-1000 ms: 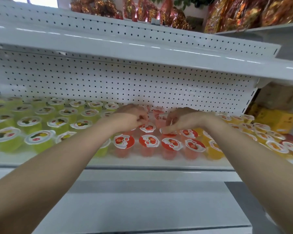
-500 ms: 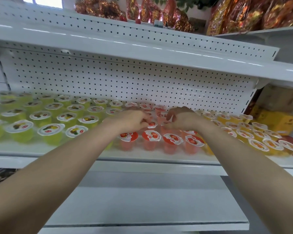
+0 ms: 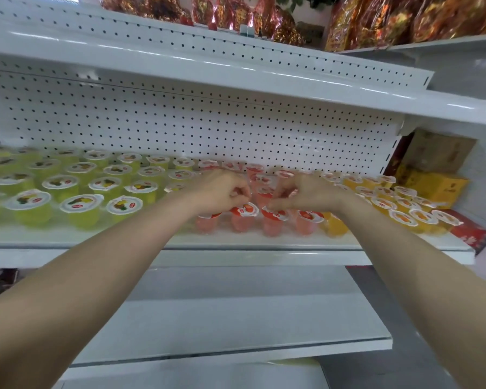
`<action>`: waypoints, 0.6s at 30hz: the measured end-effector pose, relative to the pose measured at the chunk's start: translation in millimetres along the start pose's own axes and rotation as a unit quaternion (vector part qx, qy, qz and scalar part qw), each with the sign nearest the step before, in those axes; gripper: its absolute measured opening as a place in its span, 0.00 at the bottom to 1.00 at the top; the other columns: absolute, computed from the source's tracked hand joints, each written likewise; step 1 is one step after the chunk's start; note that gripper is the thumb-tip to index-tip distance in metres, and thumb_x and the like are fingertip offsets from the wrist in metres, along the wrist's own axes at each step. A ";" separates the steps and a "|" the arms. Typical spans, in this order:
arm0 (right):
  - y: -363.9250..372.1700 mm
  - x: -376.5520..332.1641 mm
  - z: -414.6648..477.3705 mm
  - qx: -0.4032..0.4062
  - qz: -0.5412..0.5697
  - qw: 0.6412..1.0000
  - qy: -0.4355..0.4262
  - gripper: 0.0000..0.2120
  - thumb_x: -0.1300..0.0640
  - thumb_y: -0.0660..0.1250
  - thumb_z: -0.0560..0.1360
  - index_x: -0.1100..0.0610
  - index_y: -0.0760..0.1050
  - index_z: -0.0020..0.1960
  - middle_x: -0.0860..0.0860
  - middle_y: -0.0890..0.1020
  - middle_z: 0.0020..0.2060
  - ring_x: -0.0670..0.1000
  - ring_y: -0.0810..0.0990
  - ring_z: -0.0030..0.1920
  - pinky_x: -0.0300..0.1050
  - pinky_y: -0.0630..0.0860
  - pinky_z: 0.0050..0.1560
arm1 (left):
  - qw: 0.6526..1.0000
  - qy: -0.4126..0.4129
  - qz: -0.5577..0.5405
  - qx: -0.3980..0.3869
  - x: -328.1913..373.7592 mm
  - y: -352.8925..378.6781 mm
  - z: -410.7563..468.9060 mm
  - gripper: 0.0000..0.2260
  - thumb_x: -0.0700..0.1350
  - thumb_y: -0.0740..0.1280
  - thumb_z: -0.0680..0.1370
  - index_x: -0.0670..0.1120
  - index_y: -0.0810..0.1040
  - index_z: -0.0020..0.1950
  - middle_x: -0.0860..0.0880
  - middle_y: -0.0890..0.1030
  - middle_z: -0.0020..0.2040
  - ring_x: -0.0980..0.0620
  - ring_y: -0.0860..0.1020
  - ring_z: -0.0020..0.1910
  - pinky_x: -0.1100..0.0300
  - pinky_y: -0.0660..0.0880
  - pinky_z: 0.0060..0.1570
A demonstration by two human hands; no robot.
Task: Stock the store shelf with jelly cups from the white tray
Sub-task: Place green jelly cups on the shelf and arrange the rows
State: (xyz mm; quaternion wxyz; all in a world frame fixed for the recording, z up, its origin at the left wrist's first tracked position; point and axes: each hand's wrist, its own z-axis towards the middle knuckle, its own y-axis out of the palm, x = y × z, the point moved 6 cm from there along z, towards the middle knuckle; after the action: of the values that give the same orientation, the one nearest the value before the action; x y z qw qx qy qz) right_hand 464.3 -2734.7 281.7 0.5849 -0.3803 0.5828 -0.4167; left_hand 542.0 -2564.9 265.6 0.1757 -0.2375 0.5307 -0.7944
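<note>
Red jelly cups [image 3: 274, 217] stand in rows at the middle of the white shelf [image 3: 236, 241]. My left hand [image 3: 222, 192] and my right hand [image 3: 303, 192] hover close together over these rows, fingers curled. Between the two hands rises a red cup [image 3: 258, 189], higher than its neighbours. The fingertips of each hand pinch at red cups beside it; the exact grip is blurred. Green jelly cups [image 3: 79, 206] fill the shelf's left part and orange jelly cups [image 3: 404, 217] the right. The white tray is out of view.
A perforated white back panel [image 3: 208, 130] stands behind the cups. The shelf above [image 3: 236, 80] carries shiny red and gold packets [image 3: 404, 21]. Yellow boxes [image 3: 432, 183] sit at the far right. A bare lower shelf [image 3: 236, 318] juts out below my forearms.
The view has drifted right and slightly down, showing more of the shelf. Both hands have stayed over the red cups and drawn a little closer to the raised cup.
</note>
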 end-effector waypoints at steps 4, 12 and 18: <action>14.5 -3.0 -11.7 -0.060 -0.059 0.996 0.030 0.30 0.37 0.75 0.67 0.46 0.77 0.65 0.41 0.79 0.58 0.46 0.76 0.59 0.40 0.69 0.55 | 1.000 0.020 0.015 -0.007 5.5 7.4 -4.8 0.09 0.57 0.67 0.76 0.58 0.81 0.54 0.58 0.81 0.54 0.53 0.77 0.54 0.57 0.72 0.52; 23.1 -5.7 -2.9 -0.001 -0.104 0.994 0.034 0.25 0.40 0.74 0.68 0.53 0.80 0.59 0.51 0.83 0.55 0.53 0.80 0.55 0.54 0.76 0.58 | 1.000 0.023 0.007 -0.010 4.2 9.9 -4.7 0.09 0.56 0.67 0.77 0.57 0.81 0.54 0.55 0.82 0.51 0.51 0.78 0.52 0.54 0.74 0.52; 7.9 1.8 -0.9 -0.022 -0.046 0.998 0.023 0.24 0.35 0.73 0.68 0.47 0.80 0.58 0.45 0.82 0.52 0.48 0.79 0.54 0.46 0.75 0.56 | 1.000 0.029 0.004 -0.002 5.3 4.6 4.1 0.07 0.55 0.67 0.77 0.56 0.83 0.51 0.57 0.79 0.47 0.54 0.76 0.49 0.58 0.70 0.47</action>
State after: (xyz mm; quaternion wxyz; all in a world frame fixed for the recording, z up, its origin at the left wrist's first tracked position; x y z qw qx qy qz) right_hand 463.6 -2733.4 273.6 0.5433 -0.4099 0.5866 -0.4390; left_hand 540.1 -2572.6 263.8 0.1625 -0.2125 0.5377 -0.7996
